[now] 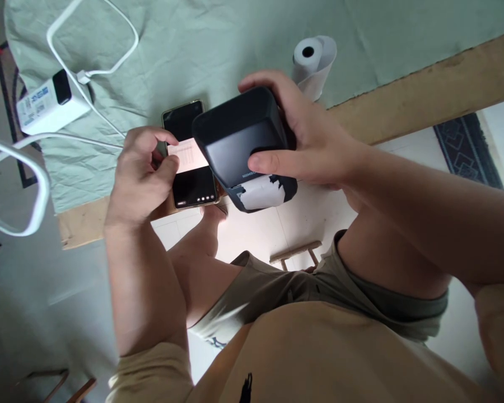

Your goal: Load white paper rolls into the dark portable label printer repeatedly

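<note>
My right hand (308, 137) grips a small black receipt printer (239, 134), fingers over its top and thumb along its front edge. A torn white label (262, 192) sticks to the printer's underside. A strip of white paper (187, 155) comes out of the printer's left side. My left hand (145, 170) pinches the end of that strip between thumb and forefinger. Just behind the strip, a dark smartphone (189, 190) lies flat near the table's front edge, screen mostly black.
A grey-green cloth (218, 50) covers the wooden table (424, 92). A roll of white paper (315, 61) stands behind the printer. A white power adapter (48, 103) with white cables (96, 67) lies at the left. My knees and a patterned rug (466, 148) show below.
</note>
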The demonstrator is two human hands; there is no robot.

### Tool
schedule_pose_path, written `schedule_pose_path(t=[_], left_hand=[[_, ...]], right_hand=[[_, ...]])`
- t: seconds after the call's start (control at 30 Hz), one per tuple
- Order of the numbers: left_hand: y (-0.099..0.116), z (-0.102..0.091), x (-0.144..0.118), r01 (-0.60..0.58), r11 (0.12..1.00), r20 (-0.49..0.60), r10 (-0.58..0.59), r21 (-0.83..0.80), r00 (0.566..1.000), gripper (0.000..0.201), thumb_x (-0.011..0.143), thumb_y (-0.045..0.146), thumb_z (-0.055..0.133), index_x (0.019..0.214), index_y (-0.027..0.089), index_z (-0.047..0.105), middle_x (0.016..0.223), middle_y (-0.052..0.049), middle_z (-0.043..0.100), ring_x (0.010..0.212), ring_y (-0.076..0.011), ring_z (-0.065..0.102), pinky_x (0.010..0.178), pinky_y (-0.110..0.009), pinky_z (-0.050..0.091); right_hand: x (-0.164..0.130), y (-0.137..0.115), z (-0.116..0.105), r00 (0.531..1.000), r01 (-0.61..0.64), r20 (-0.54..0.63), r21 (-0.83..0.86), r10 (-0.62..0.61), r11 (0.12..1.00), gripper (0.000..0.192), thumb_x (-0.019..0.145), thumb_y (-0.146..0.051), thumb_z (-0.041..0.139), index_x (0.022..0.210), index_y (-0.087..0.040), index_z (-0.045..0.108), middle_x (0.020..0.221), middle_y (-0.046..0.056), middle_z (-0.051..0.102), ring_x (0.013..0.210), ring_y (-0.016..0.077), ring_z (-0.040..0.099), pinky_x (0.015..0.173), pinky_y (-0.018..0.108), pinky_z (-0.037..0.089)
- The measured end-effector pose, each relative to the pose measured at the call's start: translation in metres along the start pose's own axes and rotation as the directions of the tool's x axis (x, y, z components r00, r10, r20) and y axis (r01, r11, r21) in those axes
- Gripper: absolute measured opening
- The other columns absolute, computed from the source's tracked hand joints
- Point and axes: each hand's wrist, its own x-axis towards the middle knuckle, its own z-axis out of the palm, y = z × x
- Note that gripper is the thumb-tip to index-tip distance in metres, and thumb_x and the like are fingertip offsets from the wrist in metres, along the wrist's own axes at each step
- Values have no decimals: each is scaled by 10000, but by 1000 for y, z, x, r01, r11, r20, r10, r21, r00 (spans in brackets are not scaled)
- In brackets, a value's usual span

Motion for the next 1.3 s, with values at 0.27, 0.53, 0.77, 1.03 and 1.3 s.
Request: schedule_pose_path(t=[0.27,0.53,0.77,1.03,1.3], left_hand=[[6,-1,0,25,994,0,-25,108,1000,439,679,211,472,1108,204,565,879,-67,441,690,-142,433,669,-413,339],[5,-3,-2,53,996,6,-53,75,999,491,703,171,466,1186,261,480,767,-27,412,700,-173,458,660,-406,328],[3,-3,-2,40,999,9,-40,25,999,466,731,157,450,1182,275,449,834,-35,482,831,-215,530,684,-418,336],[1,-2,-2,48,999,-4,-48,19,999,461,727,184,465,1176,288,464,772,-18,433,785,-205,517,690,-412,353],[-4,-3,-2,77,997,-12,-77,6,997,488,736,127,430,1189,305,466,731,-3,414,763,-185,509,699,-410,335]], right_hand=[[0,2,0,1000,9,-1,-4,-9,1000,641,724,-506,628,1240,-238,357,1145,29,509,982,139,513,830,267,431],[0,1,0,1000,9,9,-27,-9,1000,622,733,-500,622,1239,-253,357,1166,30,509,996,148,514,840,280,436],[0,1,0,1000,21,3,-4,-21,1000,598,733,-464,635,1221,-241,369,1170,39,502,1007,151,507,850,287,440],[3,4,6,975,111,-222,369,-29,923,616,749,-336,628,1236,-197,278,1131,32,485,853,60,516,714,183,496],[5,5,5,873,242,-464,137,-154,960,638,727,-227,652,1234,-149,274,1339,87,363,1182,61,452,1021,139,409]])
